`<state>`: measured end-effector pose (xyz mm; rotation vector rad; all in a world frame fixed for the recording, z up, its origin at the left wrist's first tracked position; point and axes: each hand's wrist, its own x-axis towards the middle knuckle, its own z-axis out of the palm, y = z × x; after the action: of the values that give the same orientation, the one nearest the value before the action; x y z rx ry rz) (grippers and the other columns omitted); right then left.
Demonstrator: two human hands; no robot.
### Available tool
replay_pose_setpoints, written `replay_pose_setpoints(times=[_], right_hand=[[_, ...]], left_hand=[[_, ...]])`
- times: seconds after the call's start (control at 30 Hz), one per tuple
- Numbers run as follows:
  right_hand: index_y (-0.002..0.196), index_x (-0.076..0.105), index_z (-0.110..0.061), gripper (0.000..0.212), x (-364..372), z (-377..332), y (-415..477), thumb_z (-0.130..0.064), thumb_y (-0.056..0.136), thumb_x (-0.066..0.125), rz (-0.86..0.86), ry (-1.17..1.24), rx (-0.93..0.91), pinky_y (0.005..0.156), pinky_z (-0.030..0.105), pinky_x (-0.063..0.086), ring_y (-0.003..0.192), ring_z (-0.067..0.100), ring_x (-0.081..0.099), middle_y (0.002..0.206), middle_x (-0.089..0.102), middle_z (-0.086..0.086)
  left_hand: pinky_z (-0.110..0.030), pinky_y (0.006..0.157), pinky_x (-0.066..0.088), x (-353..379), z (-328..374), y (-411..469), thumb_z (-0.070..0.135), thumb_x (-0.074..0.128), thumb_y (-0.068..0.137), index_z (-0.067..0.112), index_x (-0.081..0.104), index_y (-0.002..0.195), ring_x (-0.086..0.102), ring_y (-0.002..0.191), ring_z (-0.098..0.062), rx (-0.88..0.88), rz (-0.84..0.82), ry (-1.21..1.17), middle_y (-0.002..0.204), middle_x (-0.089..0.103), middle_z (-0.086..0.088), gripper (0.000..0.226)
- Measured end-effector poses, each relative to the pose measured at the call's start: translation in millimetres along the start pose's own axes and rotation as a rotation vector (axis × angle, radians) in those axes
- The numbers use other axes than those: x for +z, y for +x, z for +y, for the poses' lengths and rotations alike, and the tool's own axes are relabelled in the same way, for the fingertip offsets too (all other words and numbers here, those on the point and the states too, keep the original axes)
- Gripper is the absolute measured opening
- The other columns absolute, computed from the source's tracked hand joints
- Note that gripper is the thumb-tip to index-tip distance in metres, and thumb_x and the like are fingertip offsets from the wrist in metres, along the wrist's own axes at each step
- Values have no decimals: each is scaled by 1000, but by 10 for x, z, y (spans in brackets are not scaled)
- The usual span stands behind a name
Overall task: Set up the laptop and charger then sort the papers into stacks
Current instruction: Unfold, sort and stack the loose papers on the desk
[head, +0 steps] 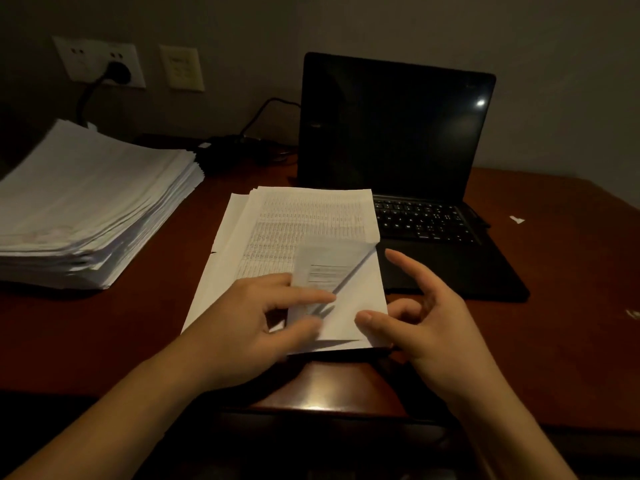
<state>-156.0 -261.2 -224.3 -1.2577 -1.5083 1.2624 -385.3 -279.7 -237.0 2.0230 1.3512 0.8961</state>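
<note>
— What's nearest?
— The left hand (249, 327); its grip is clamped on the top sheet (332, 258), forefinger and thumb pinching the curled-up flap, though blur softens it; just beside it is the right hand (436, 327), grip apart, thumb resting on the sheet's near right corner, forefinger raised.
— And beneath them?
— A thin stack of printed papers (294, 216) on the brown surface (138, 323); its right side lies over the left part of the open laptop (391, 133), whose screen is dark; a paper scrap (516, 220) lies to the laptop's right.
— Further back?
— To the left, a tall stack of papers (90, 202); behind it the charger (221, 150), dark by the wall; its plug (119, 72) sits in the wall socket (93, 57).
</note>
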Motion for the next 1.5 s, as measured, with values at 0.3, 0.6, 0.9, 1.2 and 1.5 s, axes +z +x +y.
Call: replay_pose_setpoints(times=[0.3,0.6,0.9,1.2,1.5], right_hand=[[149,35,-41,87,49,-8,-4,-19,79,82,38,-34,-16,53,20,52,56,9,65,69,72,5],[148,37,-39,82,-83,-7,-48,-8,83,76,-55,-16,23,60,22,54,66,17,70,74,73,10],[146,40,-37,79,-43,15,-36,-17,80,78,52,-21,-2,55,14,49,60,11,67,70,71,8],[145,45,-28,75,40,43,11,-21,80,81,117,-45,-47,49,14,46,49,4,61,58,68,2],[147,40,-35,84,-77,2,-10,-12,74,76,-2,69,22,82,48,62,81,29,75,84,76,16]], left_hand=[[-2,79,43,-17,51,6,46,58,82,45,69,102,54,107,16,-14,70,-75,102,64,39,23],[-5,74,48,-58,7,7,42,66,80,35,75,84,60,97,13,-107,303,-123,91,69,31,12],[-10,63,53,-40,-47,15,18,76,84,34,59,108,66,92,3,-103,465,-271,98,65,32,34],[-5,72,40,12,-38,-41,80,60,68,61,57,110,39,106,23,-37,111,177,104,48,39,46],[-33,49,57,21,-70,-19,31,65,94,48,48,116,65,85,-12,-12,303,-75,102,57,34,33]])
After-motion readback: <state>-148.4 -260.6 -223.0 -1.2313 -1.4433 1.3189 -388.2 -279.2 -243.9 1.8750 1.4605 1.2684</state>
